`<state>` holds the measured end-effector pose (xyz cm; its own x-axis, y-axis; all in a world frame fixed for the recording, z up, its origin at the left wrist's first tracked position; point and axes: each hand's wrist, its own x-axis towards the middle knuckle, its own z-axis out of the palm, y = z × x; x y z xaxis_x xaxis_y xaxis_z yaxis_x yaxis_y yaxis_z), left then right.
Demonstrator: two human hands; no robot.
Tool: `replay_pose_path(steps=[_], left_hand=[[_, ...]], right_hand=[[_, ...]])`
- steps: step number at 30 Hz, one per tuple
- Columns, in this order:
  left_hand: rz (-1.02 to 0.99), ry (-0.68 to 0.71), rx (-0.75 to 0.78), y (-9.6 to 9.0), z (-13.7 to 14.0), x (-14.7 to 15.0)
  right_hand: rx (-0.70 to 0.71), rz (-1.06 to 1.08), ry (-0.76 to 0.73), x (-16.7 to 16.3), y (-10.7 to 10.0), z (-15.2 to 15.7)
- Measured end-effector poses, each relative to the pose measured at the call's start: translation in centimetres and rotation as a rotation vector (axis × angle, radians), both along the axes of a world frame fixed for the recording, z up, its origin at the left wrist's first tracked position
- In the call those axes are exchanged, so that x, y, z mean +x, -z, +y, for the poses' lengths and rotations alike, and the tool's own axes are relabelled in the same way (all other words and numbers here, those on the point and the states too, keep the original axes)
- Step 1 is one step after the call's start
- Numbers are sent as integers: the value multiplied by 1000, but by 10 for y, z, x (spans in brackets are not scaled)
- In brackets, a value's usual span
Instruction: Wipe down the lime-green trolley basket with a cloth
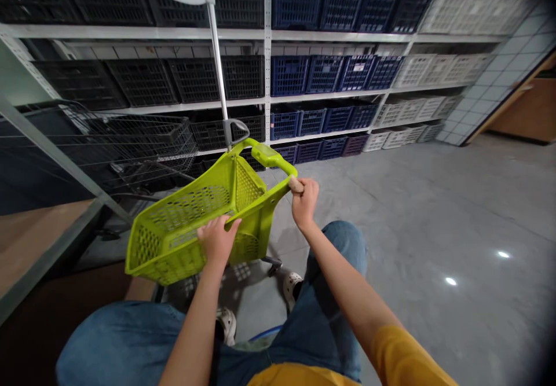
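Observation:
A small lime-green plastic shopping cart [191,224] stands in front of me at an angle, its handle [271,157] toward the shelves. My left hand [217,238] grips the near rim of the basket, fingers over the edge and thumb apart along it. My right hand [306,201] is closed at the corner where the handle meets the basket. A small beige lump [296,184] shows between its fingers, pressed to the green plastic; its kind is unclear. Inside the basket, a perforated flap [247,183] stands near the handle end.
Behind the cart, metal shelving [267,73] carries black crates [139,82], blue crates [324,74] and white crates [417,70]. A dark wire cart [174,137] stands at the left. A metal pole [218,62] rises behind the green handle. Grey floor [434,218] stretches to the right.

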<state>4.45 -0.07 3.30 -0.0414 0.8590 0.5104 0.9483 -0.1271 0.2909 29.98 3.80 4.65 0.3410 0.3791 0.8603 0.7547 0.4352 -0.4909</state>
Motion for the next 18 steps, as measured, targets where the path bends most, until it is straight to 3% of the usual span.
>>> replay_pose_path(steps=[2, 7, 13, 15, 18], left_hand=[[2, -8, -5, -1, -1, -1], [-2, -5, -11, -1, -1, -4], [-21, 5, 30, 4, -6, -7], [-29, 1, 34, 5, -8, -7], [-33, -2, 27, 6, -9, -7]], right_hand=[[5, -8, -27, -8, 1, -4], [-52, -243, -305, -29, 16, -24], [13, 101, 0, 11, -12, 5], [37, 115, -18, 5, -7, 3], [26, -35, -185, -16, 11, -14]])
